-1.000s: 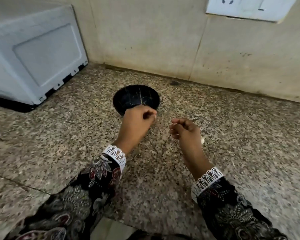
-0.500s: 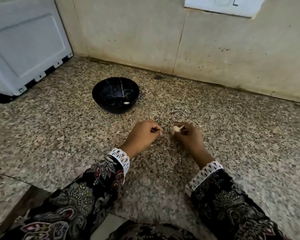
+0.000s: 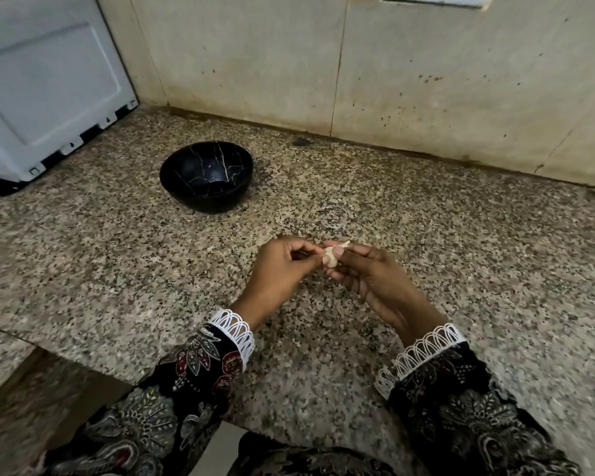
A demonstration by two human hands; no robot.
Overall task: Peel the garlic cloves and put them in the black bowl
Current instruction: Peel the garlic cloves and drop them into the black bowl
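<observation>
Moved: left hand (image 3: 278, 269) now up against right hand (image 3: 375, 280), gap from half a second ago closed.
Garlic clove (image 3: 331, 259): pinched between fingertips of both hands, above speckled counter (image 3: 461, 242).
Black bowl (image 3: 207, 180): beyond hands, apart, on counter.
White appliance (image 3: 45, 80): far left, against wall.
</observation>
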